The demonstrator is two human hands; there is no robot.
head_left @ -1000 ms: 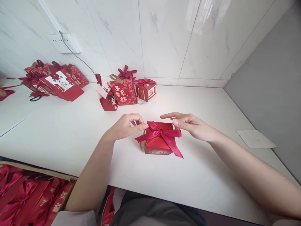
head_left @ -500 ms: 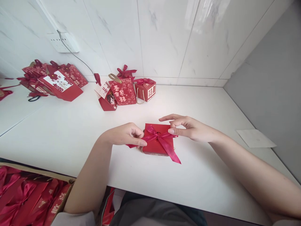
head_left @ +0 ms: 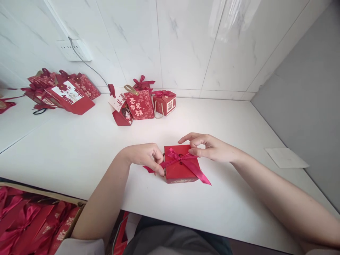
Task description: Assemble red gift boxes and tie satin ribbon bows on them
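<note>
A small red gift box (head_left: pixel 183 173) sits on the white table (head_left: pixel 202 212) in front of me, with a red satin ribbon (head_left: pixel 186 162) tied in a bow across its top. My left hand (head_left: pixel 147 157) is closed, pinching the ribbon's left loop at the box's left edge. My right hand (head_left: pixel 208 147) pinches the right loop with thumb and fingers while its index finger sticks out. One ribbon tail trails off the box toward the front right.
Finished red boxes and bags (head_left: pixel 140 104) stand at the back by the wall, with more red bags (head_left: pixel 62 92) at the far left. A carton of flat red boxes with ribbons (head_left: pixel 32 223) sits below the table's front left. A white sheet (head_left: pixel 287 157) lies at right.
Both hands have closed on the bow's loops and drawn them outward. The box has settled flat and shifted slightly toward me.
</note>
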